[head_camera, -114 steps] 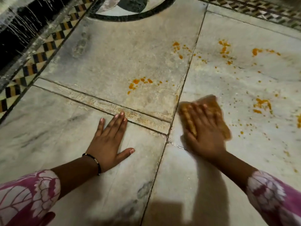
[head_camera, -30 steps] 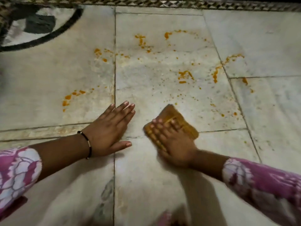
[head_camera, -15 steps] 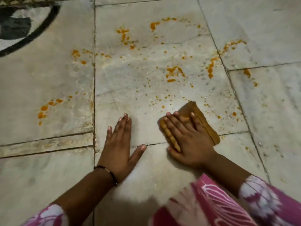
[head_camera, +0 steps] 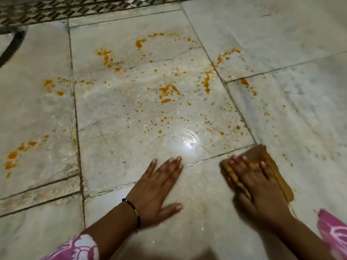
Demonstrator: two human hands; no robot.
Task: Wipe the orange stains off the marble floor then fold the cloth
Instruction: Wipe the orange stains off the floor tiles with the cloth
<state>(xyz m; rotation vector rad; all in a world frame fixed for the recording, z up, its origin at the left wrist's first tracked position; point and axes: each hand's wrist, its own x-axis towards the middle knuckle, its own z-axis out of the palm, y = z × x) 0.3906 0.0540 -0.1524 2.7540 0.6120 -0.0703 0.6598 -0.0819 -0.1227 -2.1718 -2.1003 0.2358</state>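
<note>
Orange stains (head_camera: 167, 91) lie spattered in blobs and drops over the pale marble floor (head_camera: 116, 147), mostly on the middle slab, with more at the far left and on the slabs to the right. An orange-brown cloth (head_camera: 268, 162) lies flat on the floor at the lower right. My right hand (head_camera: 257, 186) presses down on the cloth with straight, spread fingers, slightly blurred. My left hand (head_camera: 157, 186) rests flat on the bare marble beside it, fingers straight, a black bracelet on the wrist.
A patterned mosaic border (head_camera: 56, 10) runs along the top edge of the floor. A dark curved inlay band (head_camera: 13, 45) shows at the upper left. Grout lines divide the slabs. A bright light reflection (head_camera: 189, 139) sits just beyond my left hand.
My right hand has slid the cloth to the right, away from my left hand, across a grout line. The view has shifted; my left hand stays flat on the marble.
</note>
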